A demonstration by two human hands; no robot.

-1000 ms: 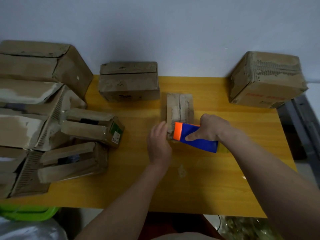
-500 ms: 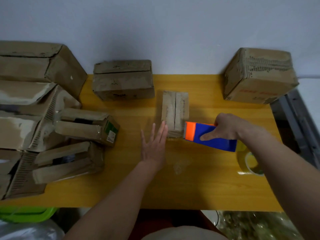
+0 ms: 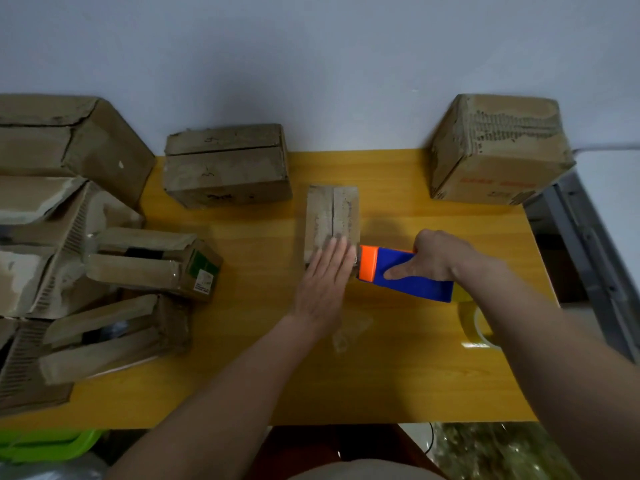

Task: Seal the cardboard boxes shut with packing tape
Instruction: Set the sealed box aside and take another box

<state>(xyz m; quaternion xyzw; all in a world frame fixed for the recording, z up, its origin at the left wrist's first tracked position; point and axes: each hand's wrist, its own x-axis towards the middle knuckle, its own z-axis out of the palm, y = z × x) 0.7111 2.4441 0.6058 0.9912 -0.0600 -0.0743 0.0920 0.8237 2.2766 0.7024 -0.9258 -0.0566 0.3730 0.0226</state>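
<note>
At the centre of the frame a small cardboard box [image 3: 332, 216] stands on the yellow table [image 3: 398, 368], its two top flaps meeting in a seam that runs away from the viewer. The left hand [image 3: 325, 282] lies flat on the near end of this box, fingers straight and together, pressing down on the top and holding nothing in its grip. Just right of those fingers, the right hand [image 3: 433, 261] grips a tape dispenser [image 3: 405, 277] with a blue body and an orange front end; the fingers curl round the back of it and the thumb lies along its side. The orange end sits at the near right corner of the small box. Whether tape already lies across the seam cannot be told.

A roll of clear tape [image 3: 479, 327] lies on the table at the right, partly hidden under the right forearm. A larger closed box [image 3: 228, 166] stands at the back of the table, left of centre, and another large box [image 3: 498, 150] sits at the upper right corner. A heap of boxes [image 3: 69, 244], several with open flaps, fills the left side. A green bin [image 3: 45, 445] shows at the lower left edge.
</note>
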